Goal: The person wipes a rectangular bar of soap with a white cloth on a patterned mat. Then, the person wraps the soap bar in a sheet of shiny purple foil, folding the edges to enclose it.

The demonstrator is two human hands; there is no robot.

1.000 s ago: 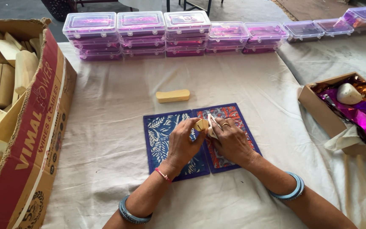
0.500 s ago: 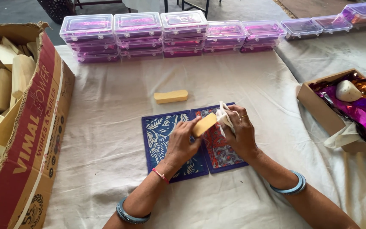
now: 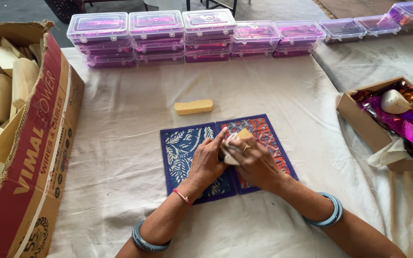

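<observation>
soap bar [image 3: 243, 134], partly wrapped in white paper [image 3: 231, 152], is gripped by both closed hands, left hand [image 3: 207, 161] and right hand [image 3: 254, 162], over patterned sheets [image 3: 182, 148].

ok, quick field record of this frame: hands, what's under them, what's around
left hand: on a tan bar, with white wrap
right hand: grips same bar and wrap
under hands: two patterned mats, blue and red-orange
loose bar: beyond the mats
left: cardboard box of bars
back: stacked lidded plastic boxes
right: box of purple foil
</observation>
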